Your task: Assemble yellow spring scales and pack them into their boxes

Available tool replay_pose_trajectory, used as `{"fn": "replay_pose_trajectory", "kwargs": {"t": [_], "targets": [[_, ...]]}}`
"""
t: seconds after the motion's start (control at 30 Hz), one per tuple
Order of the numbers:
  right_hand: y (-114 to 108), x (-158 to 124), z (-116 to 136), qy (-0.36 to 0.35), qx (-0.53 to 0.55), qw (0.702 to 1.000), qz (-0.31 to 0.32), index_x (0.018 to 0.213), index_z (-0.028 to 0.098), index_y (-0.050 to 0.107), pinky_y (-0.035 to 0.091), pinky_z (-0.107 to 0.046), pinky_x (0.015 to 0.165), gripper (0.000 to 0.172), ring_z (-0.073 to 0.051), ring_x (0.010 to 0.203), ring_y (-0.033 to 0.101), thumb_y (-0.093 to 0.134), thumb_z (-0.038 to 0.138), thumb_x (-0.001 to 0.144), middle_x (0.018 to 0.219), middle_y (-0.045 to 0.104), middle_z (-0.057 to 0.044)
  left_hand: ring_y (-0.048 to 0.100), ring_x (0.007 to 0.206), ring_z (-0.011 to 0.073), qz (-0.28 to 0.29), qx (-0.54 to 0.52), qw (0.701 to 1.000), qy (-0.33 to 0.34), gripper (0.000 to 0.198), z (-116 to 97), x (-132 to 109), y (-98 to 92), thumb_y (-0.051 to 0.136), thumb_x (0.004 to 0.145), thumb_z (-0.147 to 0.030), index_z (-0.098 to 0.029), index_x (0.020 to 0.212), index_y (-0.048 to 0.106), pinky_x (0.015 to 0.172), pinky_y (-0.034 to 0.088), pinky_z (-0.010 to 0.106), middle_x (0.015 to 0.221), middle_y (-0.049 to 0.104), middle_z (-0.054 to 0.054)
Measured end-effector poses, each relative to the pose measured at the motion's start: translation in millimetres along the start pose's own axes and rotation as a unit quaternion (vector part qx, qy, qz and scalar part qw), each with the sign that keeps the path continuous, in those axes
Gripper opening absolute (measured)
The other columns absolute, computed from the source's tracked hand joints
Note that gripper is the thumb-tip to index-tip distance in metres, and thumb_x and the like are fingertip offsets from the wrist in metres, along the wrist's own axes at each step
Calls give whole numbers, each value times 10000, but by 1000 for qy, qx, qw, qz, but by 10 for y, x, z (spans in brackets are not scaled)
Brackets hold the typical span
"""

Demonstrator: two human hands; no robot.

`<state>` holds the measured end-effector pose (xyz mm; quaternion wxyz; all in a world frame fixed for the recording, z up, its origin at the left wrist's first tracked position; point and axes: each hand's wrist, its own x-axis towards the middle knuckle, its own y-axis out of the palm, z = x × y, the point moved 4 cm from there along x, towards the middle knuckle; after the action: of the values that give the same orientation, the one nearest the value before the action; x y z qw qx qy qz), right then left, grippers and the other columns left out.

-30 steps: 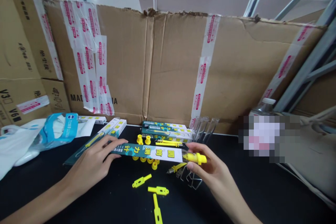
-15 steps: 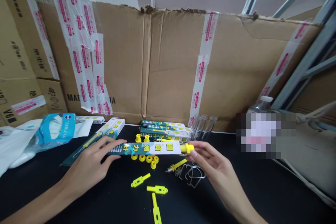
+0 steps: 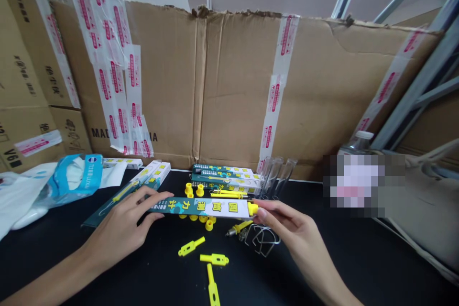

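My left hand (image 3: 134,220) pinches the left end of a long, narrow green-and-white box (image 3: 204,206) with yellow printed characters. It is held level above the black table. At the box's right end, the fingers of my right hand (image 3: 287,222) grip the yellow end of a spring scale (image 3: 252,209); the rest of it is hidden inside the box. Behind and below the box are small yellow collars (image 3: 200,190). Nearer to me lie several slotted yellow pieces (image 3: 214,259). Beside my right hand are bent wire hooks (image 3: 263,239) and a yellow rod with a metal tip (image 3: 238,228).
More printed boxes (image 3: 224,178) are stacked at the back, next to clear tubes (image 3: 275,177). Other boxes (image 3: 143,177) lie left, by a blue-and-white plastic pack (image 3: 81,174). A bottle (image 3: 362,141) stands right. A cardboard wall (image 3: 236,86) closes off the back.
My right hand has moved slightly left, and the spring scale's yellow end sits deeper in the box. The box's right end has dipped a little. My left hand keeps its hold.
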<state>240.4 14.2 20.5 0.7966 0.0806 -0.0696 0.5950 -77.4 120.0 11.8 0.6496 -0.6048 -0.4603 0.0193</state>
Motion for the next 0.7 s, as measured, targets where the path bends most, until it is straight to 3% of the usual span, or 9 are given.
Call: {"fn": "replay_pose_trajectory", "kwargs": {"t": [0.2,0.53,0.7], "targets": [[13,9,-45,11,33,999,3,884,217,768,596,-241,672,272,-162,710,721,861,408,714,836,752,-26,647,1042,231,-10,-4,1000,6,357,-6,9,-13,512,983,-251,-327,1327,567,925,522,372,1170,603,45],[68,8,-66,-13,63,997,32,858,237,715,577,-213,746,215,-137,811,692,864,331,734,857,697,9,637,1052,234,-14,-2,1000,17,374,10,30,-25,490,977,-208,-317,1327,566,909,525,366,1195,594,58],[74,-1,-136,-4,37,999,33,886,230,685,573,-236,657,263,-160,762,687,861,344,727,843,728,-23,656,1030,224,-7,-13,1000,21,367,-19,18,-21,510,975,-220,-324,1320,580,904,536,352,1177,611,44]]}}
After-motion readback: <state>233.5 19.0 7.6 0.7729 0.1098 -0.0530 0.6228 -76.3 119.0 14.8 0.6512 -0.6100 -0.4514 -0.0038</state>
